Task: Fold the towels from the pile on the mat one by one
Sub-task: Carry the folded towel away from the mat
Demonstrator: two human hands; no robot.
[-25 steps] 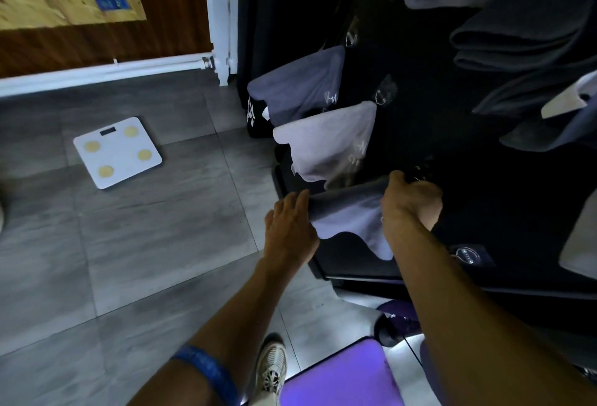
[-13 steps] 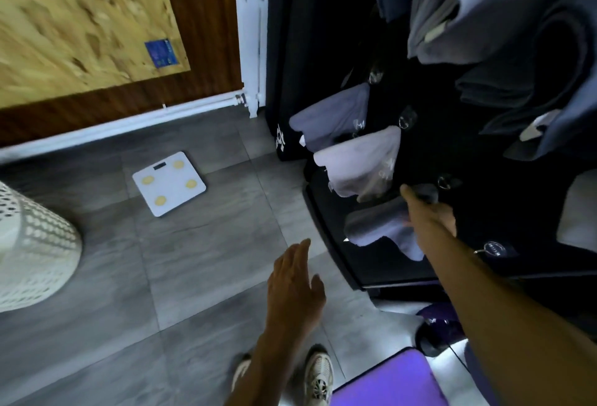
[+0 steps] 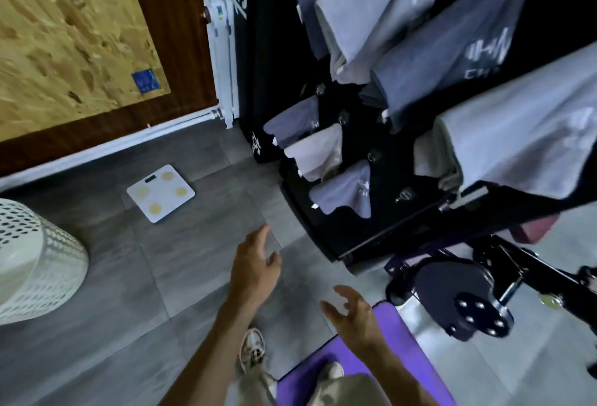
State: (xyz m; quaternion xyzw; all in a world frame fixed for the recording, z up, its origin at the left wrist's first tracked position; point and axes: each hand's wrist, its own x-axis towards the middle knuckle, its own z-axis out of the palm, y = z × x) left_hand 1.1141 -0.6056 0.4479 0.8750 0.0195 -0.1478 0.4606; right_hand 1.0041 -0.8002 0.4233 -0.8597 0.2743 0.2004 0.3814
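Three folded towels hang in a row on the black stand (image 3: 361,234): a dark grey towel (image 3: 292,121), a pale towel (image 3: 315,153) and a blue-grey towel (image 3: 344,192) lowest. Larger grey towels (image 3: 504,140) drape over the stand's upper right. My left hand (image 3: 256,263) hovers over the floor with relaxed fingers, holding nothing. My right hand (image 3: 353,318) is also empty, fingers loosely spread, above the corner of the purple mat (image 3: 407,350). The towel pile is out of view.
A white bathroom scale (image 3: 160,191) lies on the grey tiled floor. A white perforated basket (image 3: 35,260) stands at the left edge. A radiator (image 3: 223,60) is on the back wall. A black wheeled equipment base (image 3: 465,302) sits right of the mat. My shoes (image 3: 253,349) are below.
Both hands let go of the lowest hung towel and drew back toward me. The view pulled away from the stand, bringing the basket and mat into sight.
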